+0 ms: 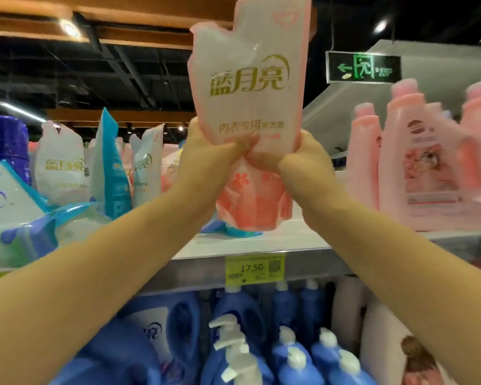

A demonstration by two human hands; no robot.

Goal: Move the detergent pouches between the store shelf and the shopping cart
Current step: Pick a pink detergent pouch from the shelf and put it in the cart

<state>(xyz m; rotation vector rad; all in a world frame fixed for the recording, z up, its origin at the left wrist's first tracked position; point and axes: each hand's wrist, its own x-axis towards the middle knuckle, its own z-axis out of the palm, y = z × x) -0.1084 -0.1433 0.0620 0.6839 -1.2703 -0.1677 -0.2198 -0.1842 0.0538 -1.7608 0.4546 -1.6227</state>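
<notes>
Our left hand [208, 152] and right hand [303, 159] both grip the pink pouch [247, 79] at its waist — upright, gold lettering, crumpled top.

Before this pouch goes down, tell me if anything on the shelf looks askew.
Yes. At the left end of the shelf things are in disarray: a blue-edged pouch leans sideways, and a white-and-blue pouch lies toppled at the front. The pink bottles at right stand upright. No spill shows.

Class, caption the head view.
The left hand and right hand hold a pink detergent pouch upright at the shelf.
</notes>
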